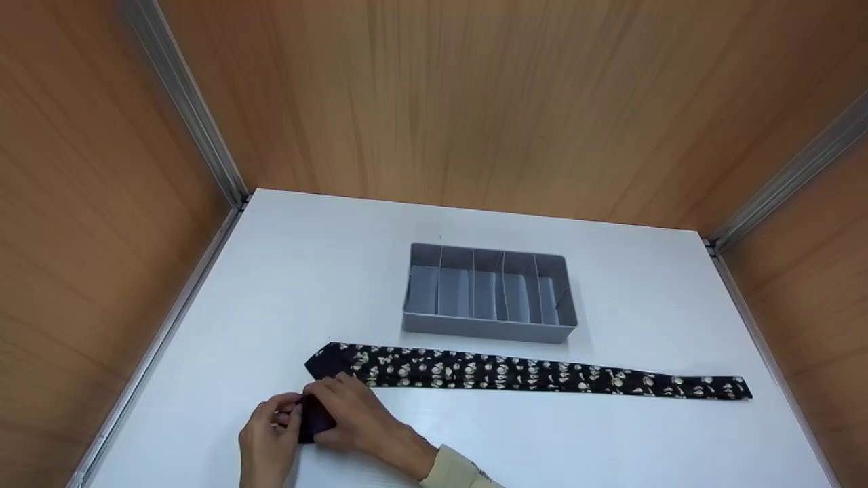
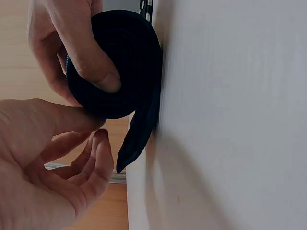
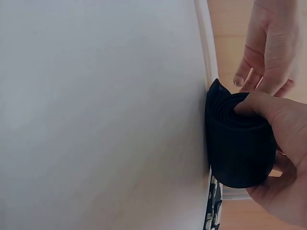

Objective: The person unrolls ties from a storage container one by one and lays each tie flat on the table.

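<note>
A dark navy necktie, rolled into a coil (image 1: 316, 421), stands on the white table near the front left. My right hand (image 1: 363, 417) grips the coil, its thumb on the spiral end and its fingers round the opposite side. In the left wrist view, the pointed loose end of the navy tie (image 2: 136, 136) sticks out from the coil along the tabletop. My left hand (image 1: 263, 440) is beside the coil with loosely bent fingers; its thumb tip touches the coil's outer side. Just behind the hands, a black necktie with cream figures (image 1: 468, 371) lies flat, stretched out to the right.
A grey organizer box (image 1: 488, 328) with several narrow compartments stands on the white table (image 1: 305, 271) behind the patterned tie. Wooden panels (image 1: 475, 102) enclose the table at the back and both sides, with metal rails (image 1: 186, 88) at the corners.
</note>
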Demonstrator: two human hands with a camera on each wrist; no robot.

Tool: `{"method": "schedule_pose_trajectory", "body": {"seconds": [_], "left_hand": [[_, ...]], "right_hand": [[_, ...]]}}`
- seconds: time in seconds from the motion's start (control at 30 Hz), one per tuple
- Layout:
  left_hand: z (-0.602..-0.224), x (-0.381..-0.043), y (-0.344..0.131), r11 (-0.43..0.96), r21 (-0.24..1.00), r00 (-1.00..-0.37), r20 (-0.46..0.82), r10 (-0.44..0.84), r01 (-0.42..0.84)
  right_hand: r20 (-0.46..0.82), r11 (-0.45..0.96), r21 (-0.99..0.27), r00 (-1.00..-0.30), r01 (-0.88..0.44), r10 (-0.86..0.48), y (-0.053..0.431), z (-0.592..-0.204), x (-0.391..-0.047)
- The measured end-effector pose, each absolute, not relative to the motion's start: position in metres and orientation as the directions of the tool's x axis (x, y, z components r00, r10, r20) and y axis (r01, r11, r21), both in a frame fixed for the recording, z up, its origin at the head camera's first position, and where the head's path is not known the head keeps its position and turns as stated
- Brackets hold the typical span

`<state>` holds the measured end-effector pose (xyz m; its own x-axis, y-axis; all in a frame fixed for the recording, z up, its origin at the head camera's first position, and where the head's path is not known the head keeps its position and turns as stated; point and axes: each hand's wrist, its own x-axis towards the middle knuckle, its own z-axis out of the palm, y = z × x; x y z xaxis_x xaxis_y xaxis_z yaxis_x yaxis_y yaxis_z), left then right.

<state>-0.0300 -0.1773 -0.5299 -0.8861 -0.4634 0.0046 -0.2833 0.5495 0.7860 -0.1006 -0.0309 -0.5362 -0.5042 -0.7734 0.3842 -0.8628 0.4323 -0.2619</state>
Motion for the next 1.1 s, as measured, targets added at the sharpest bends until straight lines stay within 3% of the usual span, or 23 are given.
{"method": "schedule_pose_trajectory", "body": {"seconds": [0.47, 0.73, 1.1], "left_hand": [[-0.541, -0.034, -0.182, 0.475, 0.795, -0.897, -0.186, -0.401, -0.377], [-0.542, -0.033, -0.182, 0.468, 0.793, -0.896, -0.210, -0.392, -0.391], [-0.542, -0.036, -0.181, 0.465, 0.773, -0.877, -0.240, -0.417, -0.432]], "right_hand": [[0.360, 0.396, -0.377, -0.526, -0.837, -0.770, -0.022, -0.541, -0.105], [0.322, 0.369, -0.461, -0.540, -0.807, -0.778, -0.013, -0.541, -0.106], [0.310, 0.372, -0.447, -0.531, -0.814, -0.789, -0.003, -0.539, -0.108]]}}
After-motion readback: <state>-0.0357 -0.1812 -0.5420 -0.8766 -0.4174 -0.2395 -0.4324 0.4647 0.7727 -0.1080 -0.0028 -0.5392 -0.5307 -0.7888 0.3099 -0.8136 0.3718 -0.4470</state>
